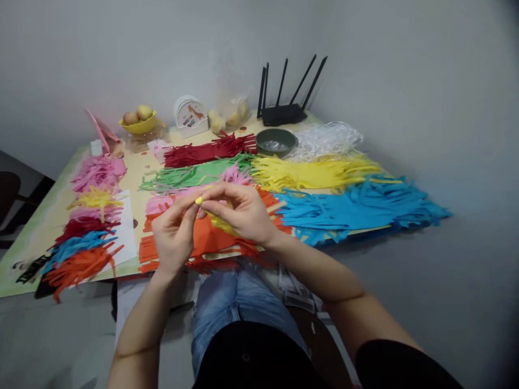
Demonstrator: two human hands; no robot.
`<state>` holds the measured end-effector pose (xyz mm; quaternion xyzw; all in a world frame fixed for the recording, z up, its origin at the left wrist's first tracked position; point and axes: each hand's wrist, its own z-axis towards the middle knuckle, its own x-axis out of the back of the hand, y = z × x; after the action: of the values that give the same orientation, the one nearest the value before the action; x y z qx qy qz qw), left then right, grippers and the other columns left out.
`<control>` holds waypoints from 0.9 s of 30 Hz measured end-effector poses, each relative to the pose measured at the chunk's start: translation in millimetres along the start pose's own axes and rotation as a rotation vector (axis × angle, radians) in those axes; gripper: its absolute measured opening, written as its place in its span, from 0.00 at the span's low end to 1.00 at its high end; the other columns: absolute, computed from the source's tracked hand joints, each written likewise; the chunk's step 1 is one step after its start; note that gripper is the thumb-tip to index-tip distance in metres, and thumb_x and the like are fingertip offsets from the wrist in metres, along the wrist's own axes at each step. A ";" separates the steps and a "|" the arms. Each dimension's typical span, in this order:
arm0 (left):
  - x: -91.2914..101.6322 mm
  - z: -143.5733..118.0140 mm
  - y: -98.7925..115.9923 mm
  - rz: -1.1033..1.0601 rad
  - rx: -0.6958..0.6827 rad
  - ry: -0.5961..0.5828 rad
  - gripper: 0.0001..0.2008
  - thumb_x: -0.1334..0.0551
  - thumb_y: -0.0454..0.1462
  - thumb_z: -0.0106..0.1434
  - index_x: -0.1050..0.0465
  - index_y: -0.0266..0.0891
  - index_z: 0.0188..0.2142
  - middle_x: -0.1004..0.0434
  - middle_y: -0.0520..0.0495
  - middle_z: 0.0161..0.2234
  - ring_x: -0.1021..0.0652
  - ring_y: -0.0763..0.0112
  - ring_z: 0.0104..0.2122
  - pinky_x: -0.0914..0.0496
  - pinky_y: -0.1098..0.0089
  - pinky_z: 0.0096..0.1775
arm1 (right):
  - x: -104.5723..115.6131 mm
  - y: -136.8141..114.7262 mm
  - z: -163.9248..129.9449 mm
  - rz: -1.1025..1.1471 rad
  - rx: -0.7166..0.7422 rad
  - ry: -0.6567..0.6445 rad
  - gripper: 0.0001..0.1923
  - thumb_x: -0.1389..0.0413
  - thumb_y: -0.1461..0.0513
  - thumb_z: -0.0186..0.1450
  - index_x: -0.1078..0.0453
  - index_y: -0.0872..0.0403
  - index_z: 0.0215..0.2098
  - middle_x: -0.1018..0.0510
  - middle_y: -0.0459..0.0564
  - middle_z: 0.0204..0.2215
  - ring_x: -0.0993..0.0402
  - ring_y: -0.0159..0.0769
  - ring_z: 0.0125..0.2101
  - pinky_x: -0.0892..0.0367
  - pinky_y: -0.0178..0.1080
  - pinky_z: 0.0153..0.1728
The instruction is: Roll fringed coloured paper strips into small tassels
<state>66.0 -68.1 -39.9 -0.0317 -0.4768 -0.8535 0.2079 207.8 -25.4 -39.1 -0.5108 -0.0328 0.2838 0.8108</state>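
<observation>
Both hands meet above the near edge of the table. My left hand point(174, 232) pinches one end of a yellow fringed paper tassel point(222, 223), whose rolled tip shows between the fingertips. My right hand point(243, 210) is closed on the same yellow piece, and its strips hang below the palm. Under the hands lie orange fringed sheets point(208, 240). Just beyond are pink fringed strips point(235, 174) and a green fringed sheet point(198, 174). Part of the tassel is hidden behind my right fingers.
Yellow point(312, 172) and blue fringed sheets point(348, 205) cover the right side. Finished-looking tassels point(87, 235) line the left. Behind stand a dark bowl point(276, 141), white string point(328, 139), a router point(284, 113), a yellow fruit bowl point(140, 125) and dark red fringe point(206, 151).
</observation>
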 end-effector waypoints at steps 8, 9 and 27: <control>-20.1 1.0 -22.4 -0.209 0.144 0.109 0.13 0.34 0.45 0.64 0.17 0.39 0.38 0.16 0.46 0.35 0.19 0.69 0.36 0.25 0.72 0.43 | 17.6 9.9 -1.5 -0.681 0.219 0.044 0.10 0.42 0.59 0.69 0.26 0.54 0.46 0.19 0.51 0.39 0.23 0.34 0.39 0.29 0.39 0.45; -18.2 -0.6 -25.0 -0.216 0.170 0.068 0.12 0.34 0.45 0.63 0.17 0.39 0.37 0.17 0.46 0.35 0.20 0.70 0.35 0.26 0.73 0.42 | 23.5 6.7 -2.3 -0.768 0.242 -0.011 0.10 0.42 0.60 0.69 0.25 0.54 0.46 0.19 0.51 0.38 0.24 0.35 0.40 0.30 0.40 0.46; -32.7 -10.3 -33.5 -0.565 0.746 -0.519 0.17 0.24 0.50 0.46 0.18 0.40 0.20 0.26 0.45 0.17 0.28 0.74 0.20 0.35 0.78 0.25 | 79.3 -5.4 -14.7 -0.716 0.401 -0.537 0.12 0.45 0.61 0.71 0.21 0.60 0.38 0.23 0.49 0.27 0.30 0.29 0.31 0.36 0.29 0.36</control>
<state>84.4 -50.6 -80.6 -0.0359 -0.7735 -0.6129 -0.1575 281.5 0.1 -60.3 -0.2100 -0.3593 0.1096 0.9027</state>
